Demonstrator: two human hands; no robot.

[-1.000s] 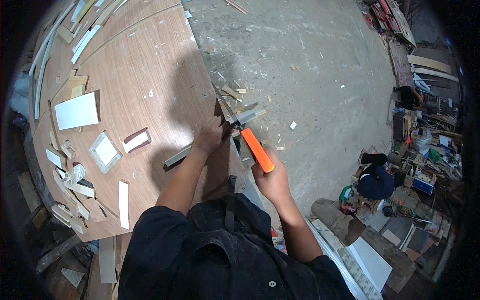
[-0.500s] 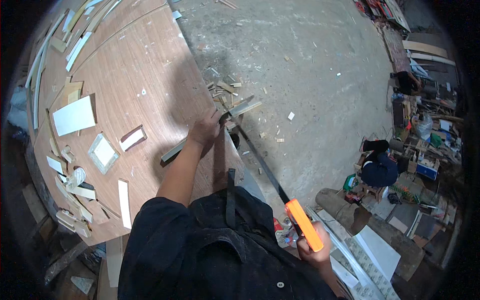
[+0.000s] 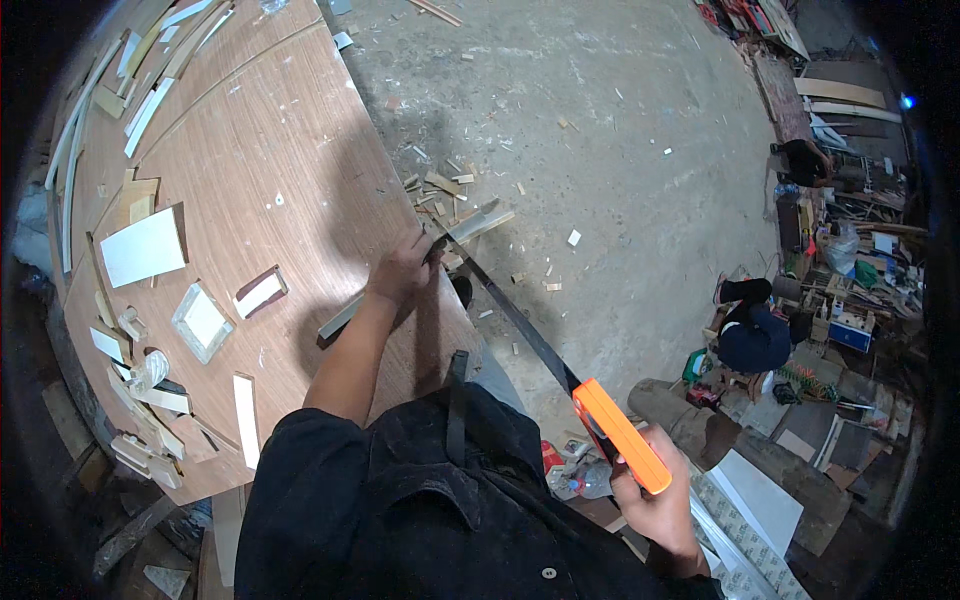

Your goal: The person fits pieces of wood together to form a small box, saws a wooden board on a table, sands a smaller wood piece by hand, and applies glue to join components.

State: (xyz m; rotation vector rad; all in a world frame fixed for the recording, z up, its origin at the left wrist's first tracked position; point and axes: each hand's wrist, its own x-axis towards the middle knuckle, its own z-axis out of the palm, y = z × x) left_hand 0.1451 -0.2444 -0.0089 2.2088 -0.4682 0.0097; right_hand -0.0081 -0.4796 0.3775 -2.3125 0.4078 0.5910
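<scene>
My left hand is closed on a narrow strip of wood and presses it against the table's right edge. The strip lies slantwise, its far end sticking out over the floor. At the lower right, my right hand grips the orange handle of a handsaw. The saw's long dark blade reaches up and left to the strip, crossing it just beside my left fingers. Whether the teeth are inside a cut is too small to tell.
Offcuts, white-faced pieces and a roll of clear tape lie on the wooden table. Wood scraps litter the concrete floor. Boards lean at lower right. A person in dark clothes sits low at the right, near cluttered materials.
My right hand and the saw handle have shifted a little to the right, drawing the blade back slightly. My left hand stays on the strip. The whole view has shifted slightly.
</scene>
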